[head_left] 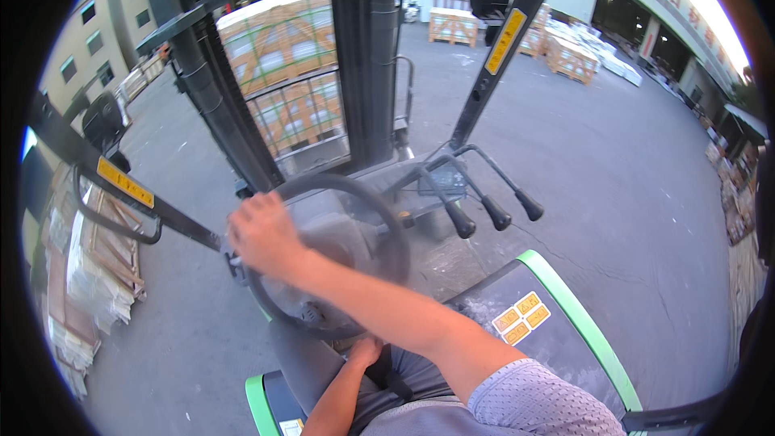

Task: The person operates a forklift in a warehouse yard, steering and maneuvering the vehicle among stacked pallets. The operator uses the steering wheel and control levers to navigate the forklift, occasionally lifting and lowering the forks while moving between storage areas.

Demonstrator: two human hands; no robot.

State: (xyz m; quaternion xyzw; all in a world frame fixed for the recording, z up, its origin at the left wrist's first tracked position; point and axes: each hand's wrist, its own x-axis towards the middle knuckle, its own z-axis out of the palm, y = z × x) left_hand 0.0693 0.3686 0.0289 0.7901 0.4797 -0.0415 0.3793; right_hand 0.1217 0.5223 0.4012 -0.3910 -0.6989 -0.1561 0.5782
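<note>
My right hand (265, 236) lies on the left side of the black steering wheel (395, 230), its fingers curled over the rim and slightly blurred. The bare right forearm crosses over the wheel from the lower right. Low down, my left hand (366, 350) rests at my lap, just below the wheel, beside a black strap (391, 378); its fingers are mostly hidden. Right of the wheel stand three black-knobbed control levers (494, 211), untouched by either hand. Ahead, beyond the forklift mast (363, 73), stacked wooden crates (278, 48) bound with green straps stand behind the metal load guard.
Wrapped stacks of boards (101, 266) stand close on the left. More wooden crates (571, 56) sit far ahead to the right, before an open warehouse (622, 12). Goods line the right edge of the grey paved yard (613, 161). Dark cab posts (504, 48) frame the view.
</note>
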